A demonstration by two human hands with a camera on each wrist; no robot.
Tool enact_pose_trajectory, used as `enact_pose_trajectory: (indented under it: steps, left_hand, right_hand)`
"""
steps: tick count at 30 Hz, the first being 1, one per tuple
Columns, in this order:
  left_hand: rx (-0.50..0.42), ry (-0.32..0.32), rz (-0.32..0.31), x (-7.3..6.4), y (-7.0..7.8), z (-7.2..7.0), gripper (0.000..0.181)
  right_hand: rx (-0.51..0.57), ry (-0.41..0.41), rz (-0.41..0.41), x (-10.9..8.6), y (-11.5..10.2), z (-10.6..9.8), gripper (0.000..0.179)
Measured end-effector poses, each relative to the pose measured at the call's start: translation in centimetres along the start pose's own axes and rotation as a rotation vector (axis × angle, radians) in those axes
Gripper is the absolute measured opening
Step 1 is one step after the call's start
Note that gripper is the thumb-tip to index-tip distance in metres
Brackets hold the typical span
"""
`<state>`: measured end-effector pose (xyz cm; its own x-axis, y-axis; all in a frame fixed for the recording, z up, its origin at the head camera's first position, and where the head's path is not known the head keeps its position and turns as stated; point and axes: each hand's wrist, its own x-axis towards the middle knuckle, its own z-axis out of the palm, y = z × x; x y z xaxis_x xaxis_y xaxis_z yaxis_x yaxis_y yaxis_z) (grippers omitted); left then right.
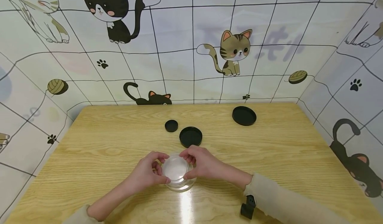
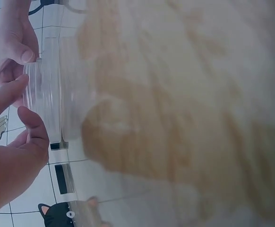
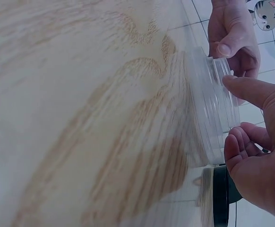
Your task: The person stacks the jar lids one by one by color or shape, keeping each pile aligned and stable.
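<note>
On the yellow wood-grain table (image 1: 104, 141), left hand (image 1: 149, 171) at nine o'clock and right hand (image 1: 201, 162) at three pinch, fingers curved, the clear round tiered container (image 1: 175, 169) between them; far black disc (image 1: 244, 116) toward two, near black disc (image 1: 191, 136) toward one, small black disc (image 1: 171, 126) at twelve.

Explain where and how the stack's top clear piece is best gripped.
The top piece is probably best pinched by its round edge, from left and right: it is narrower than the clear piece beneath, leaving that edge exposed.
</note>
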<state>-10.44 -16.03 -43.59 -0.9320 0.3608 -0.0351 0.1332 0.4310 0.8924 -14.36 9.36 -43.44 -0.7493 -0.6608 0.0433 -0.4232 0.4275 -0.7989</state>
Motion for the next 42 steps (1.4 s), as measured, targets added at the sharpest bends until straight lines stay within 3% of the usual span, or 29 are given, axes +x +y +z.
enact_pose_trajectory:
  steps: [12,26,35,42]
  left_hand:
    - [0.048,-0.004,0.009,0.2,-0.1,0.1,0.065]
    - [0.073,-0.004,0.0,0.4,0.0,0.1,0.065]
    - [0.069,-0.005,0.033,0.8,0.6,-0.4,0.066]
    - [0.06,-0.02,0.082,1.9,1.7,-1.3,0.067]
  right_hand:
    - [-0.035,-0.016,-0.007,0.2,0.1,0.0,0.058]
    - [-0.07,-0.058,0.047,0.3,-0.5,-0.3,0.06]
    - [-0.024,-0.025,0.032,0.0,-0.7,-1.5,0.064]
    - [-0.013,0.04,-0.02,-0.2,-0.4,-3.3,0.066]
